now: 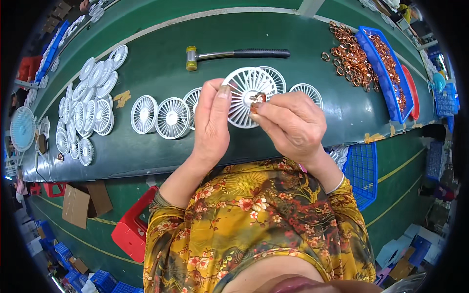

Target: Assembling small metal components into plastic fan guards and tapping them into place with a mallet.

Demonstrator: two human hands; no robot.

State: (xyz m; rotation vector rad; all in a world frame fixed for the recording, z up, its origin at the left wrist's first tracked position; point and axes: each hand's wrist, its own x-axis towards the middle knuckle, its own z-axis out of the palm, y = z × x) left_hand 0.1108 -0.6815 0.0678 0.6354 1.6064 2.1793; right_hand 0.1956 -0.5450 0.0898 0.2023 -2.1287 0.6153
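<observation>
I see a white round plastic fan grille (245,93) held up over the green table (156,68), my left hand (211,122) gripping its rim, my right hand (288,124) pinching a small copper ring (259,98) at its hub, with a rubber-headed mallet (234,54) lying beyond.

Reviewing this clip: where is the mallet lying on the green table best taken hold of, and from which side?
Grip the mallet by its long black handle, coming down from above. It lies flat and alone on the green table, handle pointing to the person's right, heavy head on the left, so the right hand probably suits best.
</observation>
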